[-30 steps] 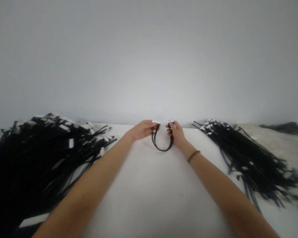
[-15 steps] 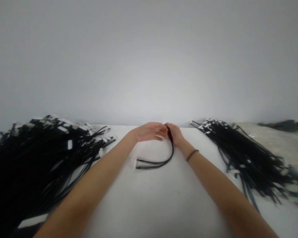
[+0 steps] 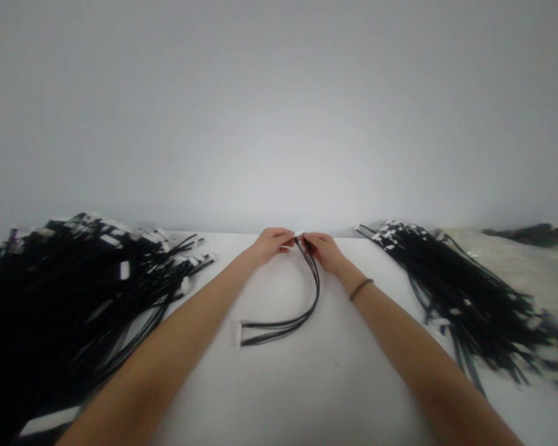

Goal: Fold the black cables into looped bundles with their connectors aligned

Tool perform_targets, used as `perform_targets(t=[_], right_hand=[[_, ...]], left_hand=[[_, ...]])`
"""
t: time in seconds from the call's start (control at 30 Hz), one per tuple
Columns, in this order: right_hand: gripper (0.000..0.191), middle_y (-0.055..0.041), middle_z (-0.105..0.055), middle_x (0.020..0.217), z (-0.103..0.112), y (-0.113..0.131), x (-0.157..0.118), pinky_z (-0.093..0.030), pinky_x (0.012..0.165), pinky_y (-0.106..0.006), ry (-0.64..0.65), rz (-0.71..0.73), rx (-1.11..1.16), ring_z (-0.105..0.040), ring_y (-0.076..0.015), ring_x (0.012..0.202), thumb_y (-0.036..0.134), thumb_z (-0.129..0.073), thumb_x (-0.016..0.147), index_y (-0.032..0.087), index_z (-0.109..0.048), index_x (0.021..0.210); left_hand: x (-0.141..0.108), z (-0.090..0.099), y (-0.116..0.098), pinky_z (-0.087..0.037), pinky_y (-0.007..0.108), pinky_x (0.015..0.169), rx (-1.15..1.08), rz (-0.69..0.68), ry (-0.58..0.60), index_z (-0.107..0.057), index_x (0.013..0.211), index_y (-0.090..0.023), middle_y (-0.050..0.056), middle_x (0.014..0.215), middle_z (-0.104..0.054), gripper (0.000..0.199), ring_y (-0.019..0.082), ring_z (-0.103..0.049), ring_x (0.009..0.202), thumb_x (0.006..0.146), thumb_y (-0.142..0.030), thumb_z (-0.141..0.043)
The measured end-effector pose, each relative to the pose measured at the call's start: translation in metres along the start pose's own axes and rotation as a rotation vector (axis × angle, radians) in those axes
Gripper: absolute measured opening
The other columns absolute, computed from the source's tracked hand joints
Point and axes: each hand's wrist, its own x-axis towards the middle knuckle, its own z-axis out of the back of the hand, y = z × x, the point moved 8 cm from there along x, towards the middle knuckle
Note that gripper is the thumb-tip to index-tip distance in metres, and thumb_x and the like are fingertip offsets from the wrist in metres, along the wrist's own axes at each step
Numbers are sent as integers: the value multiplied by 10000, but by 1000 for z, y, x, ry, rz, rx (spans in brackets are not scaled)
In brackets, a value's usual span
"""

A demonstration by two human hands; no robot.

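Head view: a black cable [image 3: 317, 291] is held up by its upper end over the table [image 3: 279, 384], near the wall [image 3: 279, 124]. The wires are gripped by the right hand [image 3: 326, 253] just under the upper connector [image 3: 299, 234], the grip narrow and closed around them. The left hand [image 3: 268, 245] is placed opposite, its fingertips at the other side of the upper connector; its grip is narrow too, but whether the connector is pinched by it cannot be told through the blur. From between the hands the cable is curved down and round to the left, its strands spread slightly apart towards the white lower connector [image 3: 239, 334]. Whether that end is supported by the table cannot be told.

A dark band [image 3: 361, 289] is worn on the right wrist. A large heap [image 3: 65, 297] of black cables with white connectors is seen at the left, partly covered by the left forearm. A slimmer bundle [image 3: 460, 288] of similar cables is laid slantwise at the right, beside a clear bag [image 3: 516, 263]. A dark item [image 3: 537, 235] is seen at the bag's far edge.
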Motion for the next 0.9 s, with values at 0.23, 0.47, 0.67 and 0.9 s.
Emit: perform_targets(t=[0.23,0.47,0.67,0.9], right_hand=[[129,-17,-596,662,0,-1,2,-390,548,-193,38,-29,71,-500,-89,593,219,-546,682,152,-655,665],[140,-15,-587,631,0,1,0,-367,524,-188,36,-6,25,-465,-81,555,244,-557,688,162,-664,650],[153,-5,-546,555,2,0,1,-322,487,-189,39,5,-52,-423,-77,518,211,-543,674,158,-637,566],[84,17,-496,524,-1,0,1,-288,494,-207,118,14,-65,-381,-71,500,185,-560,630,143,-624,596]], left_hand=[[2,-1,2,-385,268,640,44,-24,40,-627,775,-133,75,778,-595,285,127,-532,698,620,-372,-640],[4,-2,3,-390,277,652,63,-42,66,-631,759,-132,75,767,-594,276,124,-528,686,626,-375,-635],[2,-2,3,-389,277,660,75,-29,81,-631,750,-118,77,758,-591,253,127,-526,696,626,-338,-644],[3,-3,3,-383,265,669,69,-20,105,-621,775,-109,68,773,-587,255,121,-522,713,646,-329,-631]])
